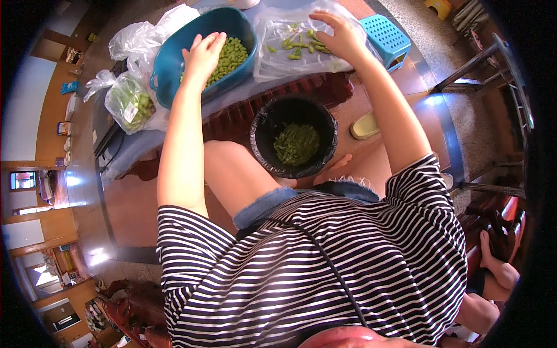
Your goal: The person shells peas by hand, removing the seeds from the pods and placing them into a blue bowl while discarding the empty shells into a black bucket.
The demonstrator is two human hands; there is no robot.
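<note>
Over the blue plastic basin [209, 93] hangs my left hand [203, 58], its fingers stretched out; whether anything small lies in them is hard to tell. Shelled green beans [230, 58] cover part of the basin's bottom. My right hand [339, 35] is above the right side of a clear plastic bag [270, 69] spread flat, its fingers apart and nothing visible in them. Several green bean pods [298, 45] lie scattered on that bag. Below the table edge, between my legs, stands a black-lined bin [257, 145] with a heap of green pods or hulls [296, 144] inside.
A tied clear bag of green produce [135, 102] lies left of the basin, near crumpled white bags [135, 39]. A blue plastic stool [387, 39] stands beyond my right hand. A light green slipper [364, 126] is on the floor. Another person's bare legs [496, 278] show at lower right.
</note>
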